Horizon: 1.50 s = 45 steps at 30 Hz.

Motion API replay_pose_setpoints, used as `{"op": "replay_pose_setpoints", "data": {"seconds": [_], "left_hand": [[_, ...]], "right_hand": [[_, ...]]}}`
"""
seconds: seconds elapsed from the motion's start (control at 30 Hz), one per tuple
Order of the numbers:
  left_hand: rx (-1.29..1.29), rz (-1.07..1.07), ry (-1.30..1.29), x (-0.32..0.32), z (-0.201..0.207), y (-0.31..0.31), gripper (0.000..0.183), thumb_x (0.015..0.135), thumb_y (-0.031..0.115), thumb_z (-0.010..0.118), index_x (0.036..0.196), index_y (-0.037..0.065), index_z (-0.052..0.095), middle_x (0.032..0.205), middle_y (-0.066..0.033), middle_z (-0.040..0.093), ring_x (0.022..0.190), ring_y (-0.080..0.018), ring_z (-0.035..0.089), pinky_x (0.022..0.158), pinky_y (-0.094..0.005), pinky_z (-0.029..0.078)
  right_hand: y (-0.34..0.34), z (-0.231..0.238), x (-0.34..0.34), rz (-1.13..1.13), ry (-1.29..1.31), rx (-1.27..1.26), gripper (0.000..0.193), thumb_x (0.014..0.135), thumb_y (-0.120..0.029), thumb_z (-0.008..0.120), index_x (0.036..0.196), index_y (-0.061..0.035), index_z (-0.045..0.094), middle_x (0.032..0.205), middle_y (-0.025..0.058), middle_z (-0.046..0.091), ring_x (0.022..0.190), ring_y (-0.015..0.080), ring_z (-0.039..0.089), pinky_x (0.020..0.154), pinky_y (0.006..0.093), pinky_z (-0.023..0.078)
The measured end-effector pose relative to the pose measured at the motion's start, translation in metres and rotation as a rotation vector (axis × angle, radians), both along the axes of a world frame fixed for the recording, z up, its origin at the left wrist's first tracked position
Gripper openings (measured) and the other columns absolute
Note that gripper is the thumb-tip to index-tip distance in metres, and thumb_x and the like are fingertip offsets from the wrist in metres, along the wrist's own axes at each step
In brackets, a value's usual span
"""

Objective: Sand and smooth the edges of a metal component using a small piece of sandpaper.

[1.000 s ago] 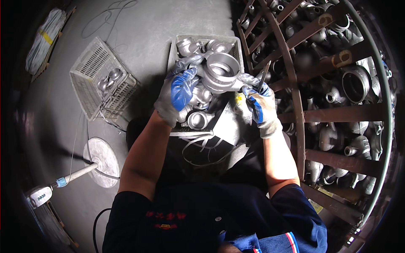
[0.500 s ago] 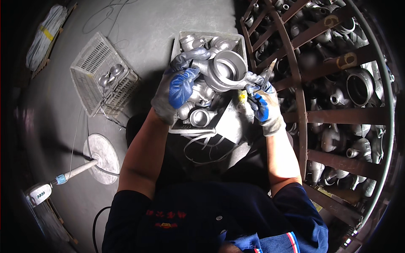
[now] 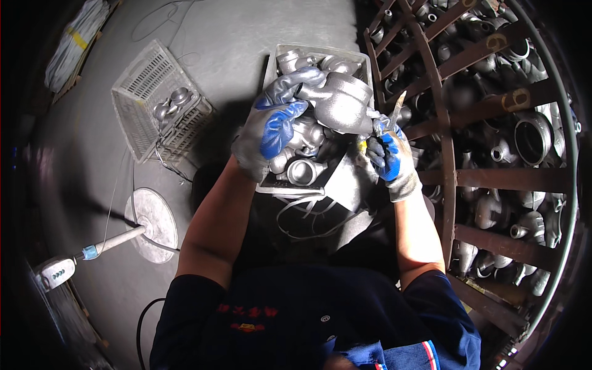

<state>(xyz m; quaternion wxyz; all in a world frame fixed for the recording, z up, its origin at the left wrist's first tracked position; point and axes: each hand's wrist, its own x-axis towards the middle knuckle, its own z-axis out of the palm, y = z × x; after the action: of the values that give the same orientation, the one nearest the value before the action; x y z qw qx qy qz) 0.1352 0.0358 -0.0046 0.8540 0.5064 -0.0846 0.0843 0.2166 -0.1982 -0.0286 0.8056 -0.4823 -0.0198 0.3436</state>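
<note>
Grey cast-metal pipe fitting (image 3: 341, 105) is held up above a pale plastic crate (image 3: 290, 52) filled with similar fittings. It is grasped from the left by the left hand (image 3: 274, 126), gloved in grey and blue, whose fingers are wrapped over its upper side. At its right end the right hand (image 3: 387, 159), gloved alike, is clenched around a small pointed tool (image 3: 394, 110) that is pressed against the fitting's rim. Beneath the crate, loose pale straps (image 3: 308, 213) are seen. To the left, a white lattice basket (image 3: 154, 98) with two metal pieces is set on the grey floor (image 3: 234, 31), near a round-based stand (image 3: 151, 216). On the right, a dark round rack (image 3: 493, 179) is loaded with many fittings.
</note>
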Motion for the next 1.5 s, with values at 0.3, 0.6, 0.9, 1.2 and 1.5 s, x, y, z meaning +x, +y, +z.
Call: {"op": "replay_pose_setpoints", "data": {"seconds": [0.3,0.6,0.9,1.2,1.5], "left_hand": [[-0.035,0.033,-0.012,0.0,-0.003,0.001,0.048,0.087,0.008,0.041,0.134,-0.003,0.038,0.141,-0.0185,0.038,0.132,-0.0255,0.036,0.111,-0.0385,0.026],[-0.01,0.048,0.028,-0.001,0.0,0.001,0.048,0.088,0.006,0.041,0.134,-0.003,0.038,0.14,-0.017,0.04,0.131,-0.0239,0.036,0.11,-0.0368,0.025],[-0.017,0.103,0.047,0.003,-0.007,0.002,0.043,0.09,0.001,0.041,0.132,-0.005,0.041,0.135,-0.017,0.044,0.127,-0.0222,0.041,0.107,-0.0336,0.031],[0.033,0.172,0.096,0.0,-0.015,0.006,0.041,0.09,0.007,0.045,0.129,-0.007,0.043,0.122,-0.0179,0.054,0.114,-0.0223,0.052,0.1,-0.0322,0.039],[-0.004,0.133,0.097,-0.002,-0.01,0.003,0.041,0.089,0.008,0.043,0.127,-0.008,0.044,0.12,-0.0178,0.055,0.112,-0.0221,0.053,0.099,-0.0316,0.04]], "right_hand": [[0.004,0.0,-0.004,-0.037,0.034,-0.065,0.022,0.095,-0.022,0.052,0.111,-0.0066,0.054,0.071,0.0083,0.06,0.04,0.0049,0.037,0.031,0.0185,0.029],[0.005,-0.003,-0.006,-0.033,0.151,-0.123,0.023,0.096,-0.03,0.05,0.096,-0.0073,0.053,0.067,0.0112,0.059,0.038,0.0076,0.038,0.03,0.0202,0.028],[0.003,-0.005,-0.006,0.02,0.115,-0.103,0.033,0.098,-0.034,0.043,0.091,-0.0033,0.052,0.065,0.0097,0.055,0.036,0.0069,0.034,0.027,0.0197,0.025],[0.0,0.0,-0.007,0.023,0.167,-0.017,0.029,0.097,-0.034,0.048,0.088,-0.0065,0.054,0.065,0.0106,0.058,0.035,0.0075,0.034,0.03,0.0205,0.026],[0.0,0.002,-0.006,-0.012,0.022,-0.09,0.028,0.096,-0.032,0.049,0.085,-0.007,0.054,0.063,0.0082,0.058,0.036,0.0054,0.034,0.03,0.0198,0.026]]}}
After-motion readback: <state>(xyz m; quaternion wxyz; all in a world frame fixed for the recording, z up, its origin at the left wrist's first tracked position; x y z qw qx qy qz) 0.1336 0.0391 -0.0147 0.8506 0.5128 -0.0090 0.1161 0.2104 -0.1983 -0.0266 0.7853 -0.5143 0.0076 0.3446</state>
